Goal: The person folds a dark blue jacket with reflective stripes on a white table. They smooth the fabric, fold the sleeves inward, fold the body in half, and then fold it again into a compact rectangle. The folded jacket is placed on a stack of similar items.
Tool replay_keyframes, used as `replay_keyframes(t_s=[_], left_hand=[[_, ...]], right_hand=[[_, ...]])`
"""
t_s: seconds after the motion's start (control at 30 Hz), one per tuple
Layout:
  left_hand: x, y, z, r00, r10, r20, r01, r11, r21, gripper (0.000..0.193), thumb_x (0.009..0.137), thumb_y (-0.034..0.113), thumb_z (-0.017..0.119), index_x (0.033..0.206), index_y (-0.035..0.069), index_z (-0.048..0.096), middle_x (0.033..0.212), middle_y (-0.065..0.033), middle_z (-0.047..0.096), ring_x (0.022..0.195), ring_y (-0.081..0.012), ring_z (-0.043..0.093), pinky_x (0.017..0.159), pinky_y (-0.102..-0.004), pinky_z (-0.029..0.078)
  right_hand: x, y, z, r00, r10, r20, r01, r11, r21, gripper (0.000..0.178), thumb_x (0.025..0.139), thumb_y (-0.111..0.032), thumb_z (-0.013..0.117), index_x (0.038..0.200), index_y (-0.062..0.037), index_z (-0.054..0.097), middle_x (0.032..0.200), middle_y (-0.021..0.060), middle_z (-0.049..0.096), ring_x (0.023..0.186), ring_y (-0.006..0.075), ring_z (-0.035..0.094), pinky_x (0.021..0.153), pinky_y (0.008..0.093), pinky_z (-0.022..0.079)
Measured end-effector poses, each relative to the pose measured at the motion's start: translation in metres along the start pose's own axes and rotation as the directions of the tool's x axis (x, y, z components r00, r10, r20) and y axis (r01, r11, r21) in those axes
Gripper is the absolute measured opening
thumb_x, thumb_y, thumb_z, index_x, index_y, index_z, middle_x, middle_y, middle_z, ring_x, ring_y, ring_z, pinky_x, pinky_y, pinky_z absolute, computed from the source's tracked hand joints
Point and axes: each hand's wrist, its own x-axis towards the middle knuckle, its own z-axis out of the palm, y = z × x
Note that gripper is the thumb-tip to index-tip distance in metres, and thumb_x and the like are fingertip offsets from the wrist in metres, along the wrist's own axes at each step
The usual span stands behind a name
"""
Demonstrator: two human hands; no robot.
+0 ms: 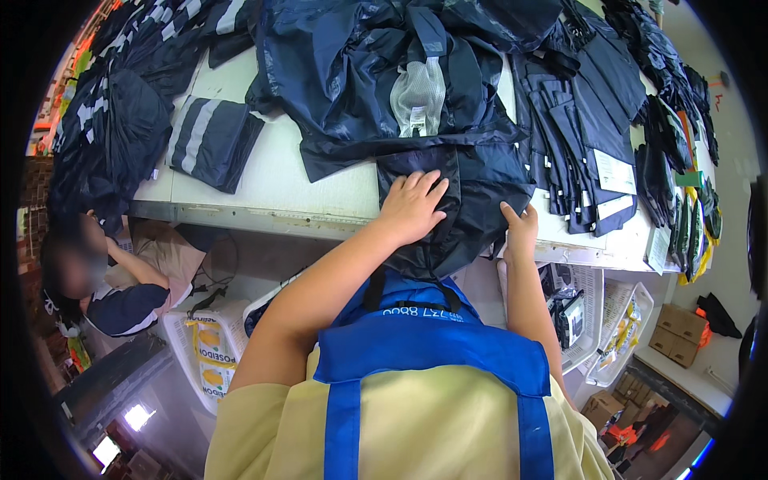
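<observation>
"Black, slightly shiny fabric fills the middle. What is it?"

"A large crumpled black garment (488, 172), spread over the white worktop (280, 192), its near part hanging over the front edge toward the person's bright blue apron (432, 352). A white mesh panel (418, 92) shows in its middle."

"And the left hand?"

"The left hand (414, 206) lies palm down on the near part of the garment, fingers a little apart, pressed to the cloth rather than closed round it."

"The right hand?"

"The right hand (520, 224) is at the garment's right edge, thumb and finger against the cloth. Some of its fingers are hidden, so I cannot tell whether it is clamped on the fabric."

"What lies to either side?"

"On the left, a folded black fabric bundle with pale grey stripes (212, 142), flat on the worktop, and beyond it a heap of dark striped garments (120, 120). On the right, a row of folded black pieces with white tags (556, 128)."

"Below the worktop?"

"A white plastic basket (178, 336) at left holds yellow-and-white packages (212, 352); another white plastic basket (594, 308) stands at right. A seated person in dark and beige clothing (148, 276) is at far left, well apart from both hands."
</observation>
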Motion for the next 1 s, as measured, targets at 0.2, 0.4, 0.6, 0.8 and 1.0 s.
replay_keyframes(t_s=[0.2,0.4,0.6,0.8,1.0], left_hand=[[0.009,-0.02,0.001,0.994,-0.011,0.105,0.006,0.998,0.055,0.08,0.078,0.043,0.068,0.146,0.023,0.031,0.155,-0.0143,0.016,0.143,-0.0358,0.014,0.112,-0.057,0.009],[0.0,-0.066,-0.004,0.899,-0.419,0.127,0.185,0.101,-0.977,0.054,0.085,0.005,0.052,0.137,0.002,0.039,0.135,-0.0144,0.049,0.122,-0.0229,0.048,0.103,-0.0333,0.035],[-0.005,-0.047,-0.02,0.751,-0.227,-0.62,-0.017,0.932,-0.362,0.048,0.083,0.005,0.054,0.131,0.002,0.046,0.129,-0.0164,0.05,0.117,-0.0299,0.05,0.101,-0.0373,0.036],[-0.011,-0.044,0.009,0.996,0.086,0.024,-0.086,0.996,0.018,0.057,0.087,0.045,0.055,0.14,0.026,0.043,0.153,-0.0123,0.023,0.142,-0.0364,0.014,0.113,-0.054,0.007],[-0.013,-0.043,0.0,0.972,0.078,0.221,-0.102,0.99,0.099,0.064,0.087,0.046,0.055,0.145,0.033,0.033,0.157,-0.0096,0.011,0.144,-0.0363,0.004,0.114,-0.055,0.002]], right_hand=[[-0.032,-0.037,0.008,0.591,-0.744,0.311,0.794,0.468,-0.388,0.014,0.075,-0.01,0.069,0.088,-0.0085,0.065,0.12,0.0196,0.051,0.117,0.0366,0.048,0.098,0.0444,0.037],[-0.048,-0.041,0.052,0.276,-0.295,0.915,0.96,0.031,-0.28,0.036,0.076,-0.034,0.069,0.107,-0.0189,0.061,0.149,0.0111,0.032,0.14,0.038,0.02,0.111,0.058,0.016],[-0.033,-0.022,0.063,0.444,-0.29,0.848,0.891,0.041,-0.453,0.046,0.077,-0.038,0.069,0.115,-0.0142,0.06,0.145,0.0142,0.038,0.14,0.0342,0.024,0.11,0.0568,0.018],[-0.002,-0.022,0.013,0.458,-0.413,0.787,0.813,0.552,-0.183,0.067,0.076,-0.019,0.068,0.138,-0.0149,0.043,0.147,0.0144,0.035,0.139,0.0367,0.024,0.111,0.0514,0.022],[-0.015,-0.033,0.028,0.083,-0.257,0.963,0.997,0.018,-0.081,0.055,0.073,-0.006,0.062,0.126,-0.0177,0.054,0.128,0.0117,0.053,0.119,0.0296,0.049,0.099,0.0445,0.039]])
